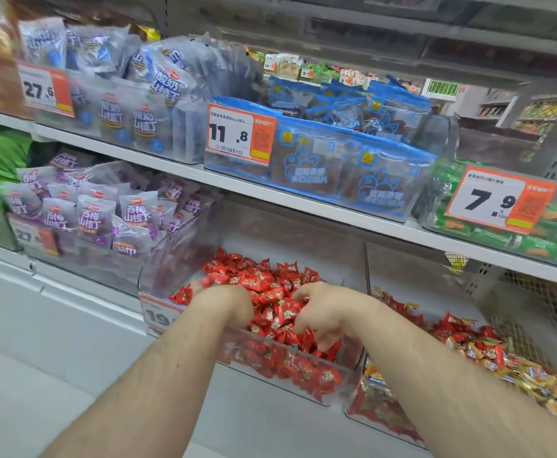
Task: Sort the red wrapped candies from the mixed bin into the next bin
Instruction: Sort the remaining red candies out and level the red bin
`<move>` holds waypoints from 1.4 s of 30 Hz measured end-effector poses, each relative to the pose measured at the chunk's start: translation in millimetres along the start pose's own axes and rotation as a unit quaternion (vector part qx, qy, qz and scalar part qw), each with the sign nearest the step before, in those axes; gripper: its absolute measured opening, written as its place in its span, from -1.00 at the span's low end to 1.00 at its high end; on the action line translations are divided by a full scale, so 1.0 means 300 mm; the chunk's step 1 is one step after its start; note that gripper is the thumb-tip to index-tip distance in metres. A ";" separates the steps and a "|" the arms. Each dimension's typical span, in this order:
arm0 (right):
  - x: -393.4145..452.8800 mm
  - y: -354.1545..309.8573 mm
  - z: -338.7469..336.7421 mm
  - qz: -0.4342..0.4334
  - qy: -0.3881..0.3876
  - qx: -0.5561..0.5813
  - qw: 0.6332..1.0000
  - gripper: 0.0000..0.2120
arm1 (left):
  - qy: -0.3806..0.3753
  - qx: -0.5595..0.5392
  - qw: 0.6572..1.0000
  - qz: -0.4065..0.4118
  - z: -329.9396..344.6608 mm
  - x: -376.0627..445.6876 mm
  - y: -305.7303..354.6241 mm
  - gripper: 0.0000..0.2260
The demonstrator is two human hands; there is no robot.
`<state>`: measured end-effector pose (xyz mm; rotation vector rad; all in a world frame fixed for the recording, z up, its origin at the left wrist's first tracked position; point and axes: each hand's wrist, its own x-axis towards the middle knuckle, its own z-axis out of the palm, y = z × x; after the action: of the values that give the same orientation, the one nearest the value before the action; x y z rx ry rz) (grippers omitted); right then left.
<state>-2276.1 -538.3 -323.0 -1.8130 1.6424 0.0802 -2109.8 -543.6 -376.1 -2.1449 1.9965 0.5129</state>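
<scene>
A clear bin (pixel 184 246) on the lowest shelf holds a heap of red wrapped candies (pixel 263 279). Both my hands are inside it, palms down on the heap. My left hand (pixel 224 304) is bent at the wrist and its fingers are hidden among the candies. My right hand (pixel 318 309) has its thumb out to the left, its fingers hanging loosely curled with the tips among the red candies. To the right stands the mixed bin (pixel 366 411), filled with red candies and orange-yellow ones (pixel 534 381).
A price tag (pixel 158 317) is fixed to the red bin's front left. On the shelf above are blue packets (pixel 343 173), purple bags (pixel 95 216) and green packs (pixel 501 239). A wire mesh panel (pixel 541 312) is at the far right.
</scene>
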 end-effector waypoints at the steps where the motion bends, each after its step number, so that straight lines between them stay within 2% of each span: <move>1: 0.008 -0.009 0.005 0.016 -0.011 -0.015 1.000 -0.32 | 0.034 -0.013 0.999 -0.036 -0.002 0.006 -0.019 -0.66; 4: 0.031 -0.041 0.035 0.059 -0.037 -0.071 0.995 -0.20 | 0.113 -0.073 0.990 -0.027 -0.001 0.011 -0.025 -0.64; 6: 0.045 -0.059 0.066 0.061 -0.046 -0.043 0.996 -0.36 | 0.145 -0.120 0.982 0.003 0.003 0.012 -0.016 -0.67; 8: 0.068 -0.064 0.087 0.045 -0.024 0.061 0.997 -0.63 | 0.160 -0.178 0.970 0.032 0.006 0.009 -0.006 -0.68; 9: 0.076 -0.062 0.088 0.039 -0.006 0.127 0.991 -0.65 | 0.164 -0.201 0.965 0.043 0.008 0.011 -0.002 -0.69; 11: 0.076 -0.054 0.075 0.030 0.024 0.229 0.973 -0.46 | 0.176 -0.238 0.953 0.057 0.007 0.005 0.011 -0.71; 12: 0.072 -0.043 0.066 0.024 0.040 0.258 0.965 -0.38 | 0.187 -0.257 0.946 0.063 0.004 -0.001 0.021 -0.72; 14: 0.047 -0.013 0.046 0.005 0.084 0.290 0.953 -0.37 | 0.216 -0.289 0.929 0.080 -0.004 -0.016 0.051 -0.71; 16: 0.004 0.026 0.017 -0.030 0.137 0.309 0.941 -0.45 | 0.244 -0.312 0.913 0.100 -0.014 -0.033 0.093 -0.71; 19: -0.090 0.120 -0.035 -0.080 0.238 0.327 0.911 -0.81 | 0.268 -0.338 0.892 0.134 -0.022 -0.062 0.193 -0.77; 21: -0.152 0.203 -0.074 -0.076 0.290 0.319 0.899 -0.79 | 0.264 -0.352 0.885 0.156 -0.018 -0.072 0.266 -0.79; 23: -0.196 0.298 -0.112 -0.050 0.306 0.309 0.899 -0.79 | 0.249 -0.365 0.881 0.170 -0.013 -0.076 0.339 -0.78; 30: -0.178 0.554 -0.244 0.050 0.228 0.257 0.938 -0.88 | 0.207 -0.400 0.876 0.171 -0.014 -0.086 0.552 -0.50; 33: -0.093 0.578 -0.301 0.076 0.215 0.193 0.955 -0.89 | 0.223 -0.372 0.889 0.148 -0.006 -0.073 0.596 -0.46; 34: -0.062 0.574 -0.314 0.085 0.208 0.173 0.959 -0.95 | 0.233 -0.365 0.891 0.134 -0.002 -0.069 0.604 -0.43; 37: 0.043 0.575 -0.339 0.124 0.157 0.093 0.975 -0.59 | 0.249 -0.363 0.891 0.110 0.013 -0.061 0.615 -0.34; 42: 0.207 0.598 -0.320 0.138 0.086 0.080 0.983 -0.31 | 0.256 -0.392 0.876 0.111 0.023 -0.053 0.608 -0.38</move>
<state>-2462.0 -635.8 -356.6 -1.4997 1.9557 -0.0878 -2291.9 -543.1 -356.9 -2.7326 2.6802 1.0297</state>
